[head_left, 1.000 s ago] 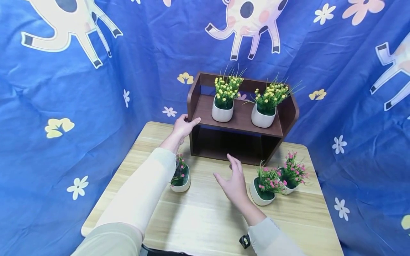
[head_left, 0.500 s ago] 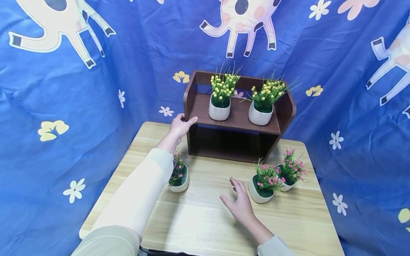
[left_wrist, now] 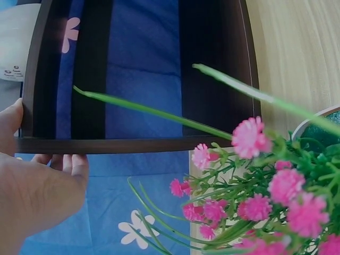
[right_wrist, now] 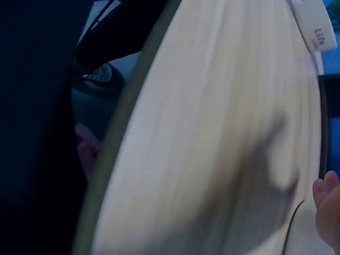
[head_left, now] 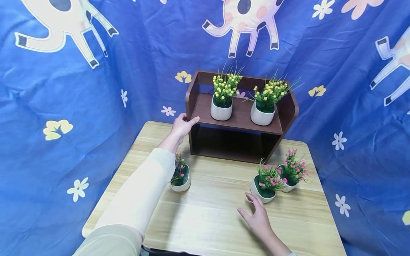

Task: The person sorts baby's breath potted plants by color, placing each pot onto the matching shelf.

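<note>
My left hand (head_left: 180,128) grips the left side of a dark brown two-tier shelf (head_left: 237,115), thumb on the front edge of its upper board. In the left wrist view its fingers (left_wrist: 78,166) wrap behind the side panel. Two white pots with yellow flowers, a left one (head_left: 221,112) and a right one (head_left: 262,117), stand upright on the upper board. Over the table, my right hand (head_left: 260,221) hovers with fingers spread and holds nothing. Nearest to it is a white pot with pink flowers (head_left: 262,197).
A second pot with pink flowers (head_left: 292,174) stands behind it at the right. Another pink-flowered pot (head_left: 180,183) sits under my left forearm, partly hidden. The wooden table (head_left: 211,217) has a blue patterned curtain (head_left: 134,64) behind and beside it.
My right hand has drawn back from in front of the shelf, toward me and to the right. The left hand keeps its grip, and the pots have stayed in place.
</note>
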Demonstrator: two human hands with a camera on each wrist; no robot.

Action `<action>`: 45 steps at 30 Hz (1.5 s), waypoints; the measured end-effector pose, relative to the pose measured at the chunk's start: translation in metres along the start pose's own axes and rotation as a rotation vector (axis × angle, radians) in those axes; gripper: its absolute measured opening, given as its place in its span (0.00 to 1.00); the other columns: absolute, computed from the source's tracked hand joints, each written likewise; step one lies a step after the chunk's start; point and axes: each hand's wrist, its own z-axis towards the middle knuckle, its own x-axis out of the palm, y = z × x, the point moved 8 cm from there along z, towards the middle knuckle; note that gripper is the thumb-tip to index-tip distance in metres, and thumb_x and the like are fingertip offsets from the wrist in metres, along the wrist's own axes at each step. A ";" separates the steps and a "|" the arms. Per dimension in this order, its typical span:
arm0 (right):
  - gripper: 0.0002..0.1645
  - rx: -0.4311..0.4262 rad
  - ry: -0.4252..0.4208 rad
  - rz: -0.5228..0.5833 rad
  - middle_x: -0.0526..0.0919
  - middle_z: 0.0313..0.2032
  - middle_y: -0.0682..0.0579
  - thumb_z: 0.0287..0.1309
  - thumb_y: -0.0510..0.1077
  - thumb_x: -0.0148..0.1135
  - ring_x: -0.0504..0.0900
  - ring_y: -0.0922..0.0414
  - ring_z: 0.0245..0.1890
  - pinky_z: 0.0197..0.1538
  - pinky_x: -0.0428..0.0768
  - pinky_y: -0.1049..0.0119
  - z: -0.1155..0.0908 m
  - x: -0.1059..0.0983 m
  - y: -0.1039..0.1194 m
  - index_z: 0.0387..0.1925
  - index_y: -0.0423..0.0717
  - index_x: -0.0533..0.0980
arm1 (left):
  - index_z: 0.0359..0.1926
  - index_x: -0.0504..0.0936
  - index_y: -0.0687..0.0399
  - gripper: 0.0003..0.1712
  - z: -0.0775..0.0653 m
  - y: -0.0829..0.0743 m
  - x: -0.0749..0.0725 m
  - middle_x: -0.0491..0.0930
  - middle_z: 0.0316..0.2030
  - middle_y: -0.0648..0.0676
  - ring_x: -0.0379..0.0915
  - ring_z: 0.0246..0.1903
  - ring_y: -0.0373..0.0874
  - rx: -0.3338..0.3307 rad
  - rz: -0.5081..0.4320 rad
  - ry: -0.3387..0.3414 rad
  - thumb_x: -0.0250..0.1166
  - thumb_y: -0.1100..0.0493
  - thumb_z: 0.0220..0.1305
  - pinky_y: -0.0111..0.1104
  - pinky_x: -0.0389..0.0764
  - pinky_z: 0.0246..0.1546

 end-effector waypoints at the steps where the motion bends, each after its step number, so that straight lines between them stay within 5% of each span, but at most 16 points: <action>1: 0.44 0.014 -0.001 0.003 0.82 0.64 0.45 0.53 0.40 0.84 0.84 0.41 0.63 0.69 0.81 0.45 -0.001 -0.002 -0.004 0.71 0.39 0.75 | 0.73 0.72 0.55 0.39 0.000 0.000 0.000 0.74 0.72 0.63 0.71 0.73 0.59 0.000 -0.001 0.000 0.71 0.38 0.72 0.52 0.68 0.80; 5: 0.41 0.043 -0.016 -0.013 0.83 0.63 0.44 0.54 0.41 0.84 0.85 0.41 0.61 0.69 0.81 0.44 -0.002 -0.012 -0.017 0.68 0.39 0.78 | 0.73 0.72 0.54 0.40 0.000 0.000 0.000 0.74 0.72 0.62 0.71 0.73 0.58 -0.001 -0.001 0.001 0.71 0.37 0.72 0.52 0.69 0.80; 12: 0.34 0.035 -0.085 -0.059 0.88 0.55 0.47 0.51 0.39 0.86 0.88 0.47 0.54 0.62 0.87 0.62 -0.001 -0.038 -0.033 0.60 0.40 0.83 | 0.72 0.72 0.54 0.40 0.005 0.002 0.003 0.77 0.71 0.62 0.72 0.72 0.58 0.002 -0.002 0.000 0.72 0.37 0.71 0.51 0.70 0.79; 17: 0.28 0.023 -0.113 -0.050 0.88 0.50 0.47 0.51 0.38 0.85 0.88 0.54 0.47 0.55 0.90 0.59 -0.003 -0.049 -0.040 0.55 0.40 0.84 | 0.72 0.72 0.54 0.40 0.006 0.002 0.004 0.76 0.71 0.62 0.72 0.72 0.58 0.005 -0.010 0.003 0.72 0.37 0.71 0.51 0.69 0.80; 21: 0.26 0.049 -0.134 -0.052 0.87 0.47 0.46 0.51 0.36 0.85 0.86 0.56 0.44 0.51 0.88 0.66 -0.002 -0.057 -0.047 0.52 0.39 0.83 | 0.73 0.72 0.54 0.40 0.006 0.001 0.004 0.76 0.71 0.62 0.72 0.72 0.57 0.010 -0.008 0.008 0.72 0.38 0.72 0.51 0.69 0.80; 27: 0.30 0.114 -0.206 -0.044 0.81 0.45 0.43 0.51 0.34 0.84 0.80 0.59 0.40 0.47 0.80 0.79 0.005 -0.072 -0.053 0.53 0.35 0.76 | 0.72 0.72 0.55 0.39 0.005 -0.001 0.003 0.76 0.71 0.62 0.73 0.71 0.58 0.018 -0.007 0.005 0.72 0.38 0.72 0.51 0.70 0.79; 35: 0.48 0.195 -0.253 -0.038 0.72 0.52 0.40 0.49 0.35 0.85 0.76 0.50 0.47 0.49 0.76 0.81 0.016 -0.083 -0.060 0.64 0.30 0.63 | 0.71 0.72 0.55 0.39 0.005 0.002 0.001 0.76 0.70 0.62 0.72 0.72 0.58 0.008 -0.005 0.000 0.72 0.38 0.72 0.51 0.70 0.79; 40: 0.59 0.218 -0.203 -0.067 0.65 0.61 0.35 0.50 0.39 0.86 0.76 0.44 0.55 0.62 0.81 0.72 0.022 -0.082 -0.065 0.73 0.29 0.57 | 0.72 0.72 0.55 0.39 0.005 0.002 0.000 0.76 0.71 0.63 0.72 0.72 0.59 0.011 -0.004 -0.008 0.72 0.38 0.71 0.51 0.70 0.79; 45: 0.56 0.216 -0.103 -0.078 0.58 0.68 0.30 0.53 0.41 0.84 0.70 0.36 0.68 0.80 0.68 0.41 0.027 -0.076 -0.067 0.73 0.29 0.60 | 0.72 0.72 0.56 0.40 0.004 0.001 0.000 0.76 0.70 0.63 0.73 0.71 0.58 0.014 -0.005 -0.007 0.72 0.38 0.71 0.51 0.70 0.79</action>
